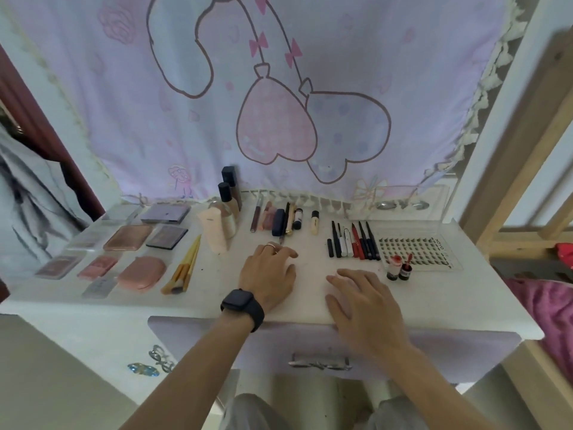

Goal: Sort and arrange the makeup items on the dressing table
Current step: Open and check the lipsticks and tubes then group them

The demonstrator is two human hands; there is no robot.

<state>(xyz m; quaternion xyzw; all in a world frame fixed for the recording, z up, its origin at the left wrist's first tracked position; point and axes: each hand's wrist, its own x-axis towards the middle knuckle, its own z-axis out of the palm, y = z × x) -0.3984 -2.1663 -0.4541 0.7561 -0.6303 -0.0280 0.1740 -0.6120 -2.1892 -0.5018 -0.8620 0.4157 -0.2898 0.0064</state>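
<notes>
Sorting judged near done | makeup items (353, 243) are ranged left of red lip bottles (399, 270) on counter (310, 293) | left hand (268, 274), right hand (362, 301) are laid down, released | capping judged due next

The white tabletop (310, 262) is bare in the near middle. Yellow-handled brushes (184, 268) close it on the left, two small red bottles (399, 270) on the right, a row of dark tubes (278, 220) at the far side.

A pastel cartoon curtain (279, 88) hangs behind; a wooden frame (523, 144) and magenta blanket (548, 315) sit right.
</notes>
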